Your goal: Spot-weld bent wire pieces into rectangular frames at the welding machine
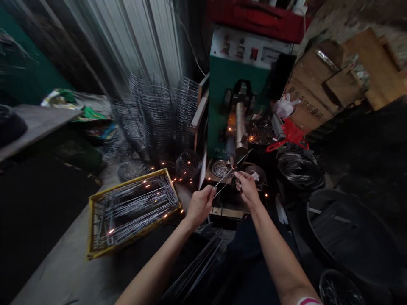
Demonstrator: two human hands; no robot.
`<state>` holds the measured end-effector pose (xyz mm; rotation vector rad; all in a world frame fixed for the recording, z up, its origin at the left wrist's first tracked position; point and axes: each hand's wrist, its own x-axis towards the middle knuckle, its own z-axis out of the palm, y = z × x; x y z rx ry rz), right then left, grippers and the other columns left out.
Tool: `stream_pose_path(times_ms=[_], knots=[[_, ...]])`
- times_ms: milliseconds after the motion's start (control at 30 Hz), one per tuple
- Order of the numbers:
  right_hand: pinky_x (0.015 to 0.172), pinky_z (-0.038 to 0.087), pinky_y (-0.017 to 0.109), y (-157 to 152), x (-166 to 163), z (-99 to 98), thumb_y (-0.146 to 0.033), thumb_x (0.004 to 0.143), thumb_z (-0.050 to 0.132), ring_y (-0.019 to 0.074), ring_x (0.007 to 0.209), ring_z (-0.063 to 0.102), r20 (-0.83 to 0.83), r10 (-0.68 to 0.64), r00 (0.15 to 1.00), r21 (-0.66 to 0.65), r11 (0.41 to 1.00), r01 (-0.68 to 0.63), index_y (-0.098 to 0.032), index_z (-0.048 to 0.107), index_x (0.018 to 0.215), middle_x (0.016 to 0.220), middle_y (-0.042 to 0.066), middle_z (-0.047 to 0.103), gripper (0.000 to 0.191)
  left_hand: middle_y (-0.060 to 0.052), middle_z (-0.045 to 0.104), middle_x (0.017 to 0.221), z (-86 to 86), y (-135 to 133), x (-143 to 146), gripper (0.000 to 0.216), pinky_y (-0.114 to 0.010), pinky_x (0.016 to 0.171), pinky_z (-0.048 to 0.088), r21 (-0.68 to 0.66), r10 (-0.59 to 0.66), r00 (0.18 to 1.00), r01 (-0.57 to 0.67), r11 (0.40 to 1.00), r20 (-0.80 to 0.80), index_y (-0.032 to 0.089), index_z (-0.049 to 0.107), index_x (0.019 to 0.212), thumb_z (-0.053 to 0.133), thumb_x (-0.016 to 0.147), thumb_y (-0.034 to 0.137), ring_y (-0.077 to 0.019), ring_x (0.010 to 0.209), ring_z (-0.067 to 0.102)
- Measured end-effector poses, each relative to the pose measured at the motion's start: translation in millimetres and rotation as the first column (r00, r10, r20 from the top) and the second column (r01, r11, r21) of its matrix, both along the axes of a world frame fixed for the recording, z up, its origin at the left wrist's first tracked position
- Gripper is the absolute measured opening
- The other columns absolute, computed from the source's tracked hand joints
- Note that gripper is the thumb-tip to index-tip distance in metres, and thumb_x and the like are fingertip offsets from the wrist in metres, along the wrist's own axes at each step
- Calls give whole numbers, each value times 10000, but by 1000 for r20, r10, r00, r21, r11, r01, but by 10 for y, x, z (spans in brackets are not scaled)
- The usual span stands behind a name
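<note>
My left hand (pixel 200 205) is closed round the near end of a thin metal rod (pixel 222 177) that points up and right toward the electrode (pixel 241 127) of a green welding machine (pixel 237 80). My right hand (pixel 246 186) is pinched on a small wire part at the rod's far end, just below the electrode. Orange sparks lie scattered over the floor and the yellow crate (pixel 95 245) to the left. More rods (pixel 197 267) rest across my lap.
The yellow crate holds several welded wire pieces. Stacked wire frames (pixel 155 114) stand behind it. Coils of black wire (pixel 300 169) and a large black tub (pixel 349 237) sit on the right, with cardboard boxes (pixel 318 93) beyond. A grey table (pixel 34 123) is at the left.
</note>
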<state>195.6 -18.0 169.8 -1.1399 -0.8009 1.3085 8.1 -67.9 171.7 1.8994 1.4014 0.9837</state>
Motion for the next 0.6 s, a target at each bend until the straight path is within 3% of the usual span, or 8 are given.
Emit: stream_pose_path(times_ms=[333,600], knots=[[323,190,171,92,175,-9,-538,616,787,33,357,236,75,-38,996,44,998,35,-197,491,641,444,-118,341,452,24,483,552,-37,260,156,321,-245,528,265,128,-14,997,23,992,-71,202,533,705,392,962,332,-127,486,419],[334,201,167,96,171,33,-532,635,794,31,363,253,55,-50,997,107,993,44,-190,506,641,454,-113,342,447,44,409,546,5,237,160,314,-240,529,255,134,-40,999,42,990,-22,209,468,677,395,963,318,-120,488,367]])
